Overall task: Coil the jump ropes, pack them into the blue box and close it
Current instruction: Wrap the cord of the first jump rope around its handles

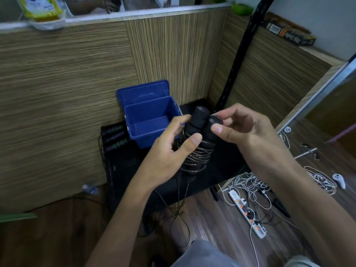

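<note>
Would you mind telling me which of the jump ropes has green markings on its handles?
The jump rope lying left of the blue box; the held jump rope has plain black handles.

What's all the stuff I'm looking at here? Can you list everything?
Blue box: one, blue, lid open, on the black table.
Jump rope in hand: one, black, cord coiled round its handles.
Jump rope handles: black with green bands, left of the box.
Power strip: one, white, on the floor.
White cables: tangled, floor at right.
Water bottle: one, clear, floor at left.
Left hand: holds the coiled rope.
Right hand: pinches a handle top.
</note>
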